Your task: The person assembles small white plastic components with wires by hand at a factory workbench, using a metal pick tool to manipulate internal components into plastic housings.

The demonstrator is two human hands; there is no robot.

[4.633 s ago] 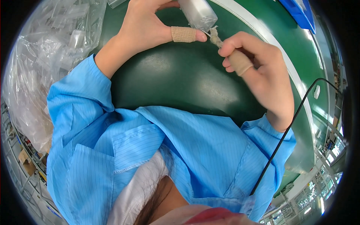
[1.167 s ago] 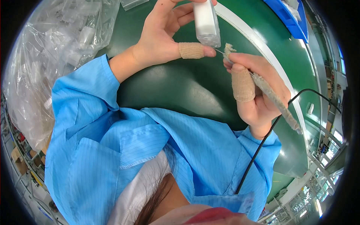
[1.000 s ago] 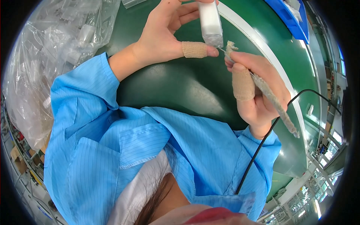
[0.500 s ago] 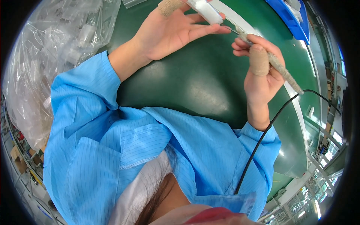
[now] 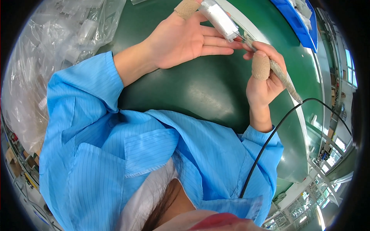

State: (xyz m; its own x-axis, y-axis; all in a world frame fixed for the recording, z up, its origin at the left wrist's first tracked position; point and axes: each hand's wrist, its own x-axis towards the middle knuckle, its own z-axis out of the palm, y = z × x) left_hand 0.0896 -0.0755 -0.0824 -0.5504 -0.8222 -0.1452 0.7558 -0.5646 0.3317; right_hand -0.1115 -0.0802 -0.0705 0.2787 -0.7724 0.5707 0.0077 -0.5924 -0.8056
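Note:
At the top of the view my left hand [image 5: 185,40] grips a small clear-and-white block-shaped part [image 5: 220,18] between thumb and fingers. Tan tape wraps its thumb; its other fingers stretch out behind and below the part. My right hand [image 5: 266,73], also with a taped thumb, is closed around a slim tool with a cloth-wrapped handle [image 5: 283,79], held like a pen. The tool's thin metal tip points at the lower right end of the part. Whether the tip touches it I cannot tell.
A large clear plastic bag [image 5: 58,57] holding clear parts lies at the left. At the upper right stands a blue bin [image 5: 295,23] with whitish pieces. The green tabletop [image 5: 192,88] has a pale strip along it. A black cable [image 5: 271,134] runs beside my right arm.
The block-shaped part and my left hand have shifted slightly right and down. My right hand, with the tool, has come a little left and lower, nearer to the left fingertips.

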